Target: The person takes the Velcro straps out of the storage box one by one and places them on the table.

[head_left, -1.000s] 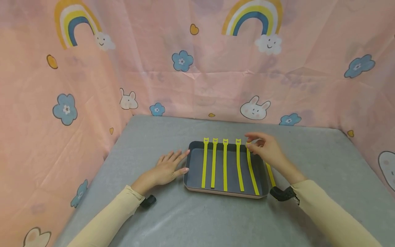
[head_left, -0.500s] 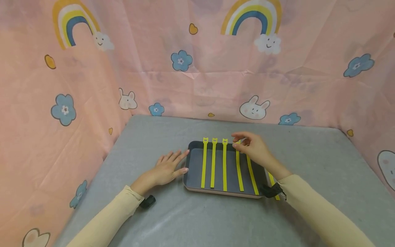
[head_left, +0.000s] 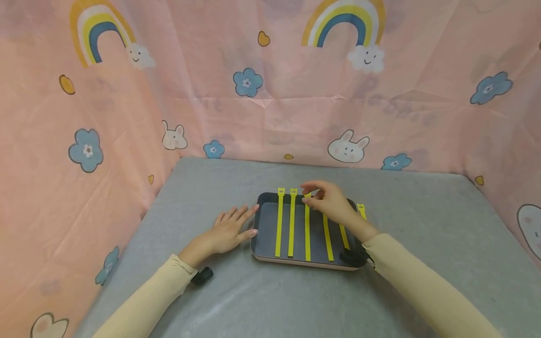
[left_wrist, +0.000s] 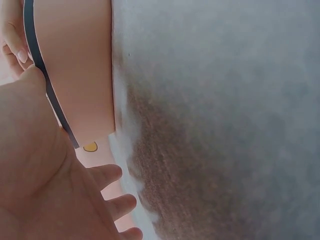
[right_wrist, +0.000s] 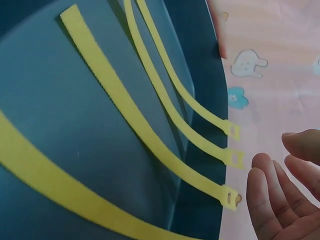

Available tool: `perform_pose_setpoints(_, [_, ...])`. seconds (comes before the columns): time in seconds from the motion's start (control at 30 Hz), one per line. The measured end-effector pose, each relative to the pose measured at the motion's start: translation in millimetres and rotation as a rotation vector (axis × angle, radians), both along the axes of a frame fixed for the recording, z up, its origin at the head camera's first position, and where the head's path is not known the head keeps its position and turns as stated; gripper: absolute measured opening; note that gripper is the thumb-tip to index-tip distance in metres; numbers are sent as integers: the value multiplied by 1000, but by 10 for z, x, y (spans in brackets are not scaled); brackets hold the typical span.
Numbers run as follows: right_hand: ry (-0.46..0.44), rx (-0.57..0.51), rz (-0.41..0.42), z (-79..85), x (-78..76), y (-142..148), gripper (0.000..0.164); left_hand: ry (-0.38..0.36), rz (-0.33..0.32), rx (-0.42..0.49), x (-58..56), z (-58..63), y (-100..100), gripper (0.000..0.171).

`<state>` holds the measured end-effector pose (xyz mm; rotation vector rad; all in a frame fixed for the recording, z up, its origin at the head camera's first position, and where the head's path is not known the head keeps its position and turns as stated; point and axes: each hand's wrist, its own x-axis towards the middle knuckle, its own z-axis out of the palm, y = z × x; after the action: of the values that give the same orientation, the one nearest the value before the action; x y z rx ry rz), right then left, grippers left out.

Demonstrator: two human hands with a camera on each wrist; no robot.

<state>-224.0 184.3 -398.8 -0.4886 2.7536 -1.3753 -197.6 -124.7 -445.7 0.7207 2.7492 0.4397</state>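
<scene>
A shallow rectangular baking pan point(head_left: 304, 265), dark inside and pink outside, sits on the table. Across it lie several yellow hook-and-loop cable ties point(head_left: 307, 234), side by side, their slotted heads at the far rim. My left hand point(head_left: 228, 232) is spread flat at the pan's left side, with thumb and index fingertips at the rim. Over the pan's far right side hovers my right hand point(head_left: 331, 203), close to the head of the third tie from the left. In the right wrist view, thumb and fingers are apart with nothing between them, beside a tie's head point(right_wrist: 230, 197).
Just right of the pan, another yellow tie point(head_left: 361, 210) shows, mostly hidden by the right forearm. Grey cloth point(head_left: 270, 305) covers the table. A pink printed curtain point(head_left: 274, 117) closes off the back and sides.
My right hand has moved left along the far rim, from the rightmost tie in the pan to the third from the left. The left hand keeps its place.
</scene>
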Motion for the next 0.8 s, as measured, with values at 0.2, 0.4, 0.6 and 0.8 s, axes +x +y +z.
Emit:
perform_pose_setpoints(0.2, [5,4,13,-34,-38,-78,38,-4,1,10,8,9,3,68])
perform_pose_setpoints(0.4, [4,11,9,-60,-78,-166,35,7,-1,11,5,-8,2,67])
perform_pose_setpoints(0.6, [-19,-1,44,-93,-105,-235,37,5,0,11,3,-10,-2,68])
perform_pose_setpoints(0.8, [-44,9,60,-138,-107,-309,38,6,2,1,-1,-12,-4,68])
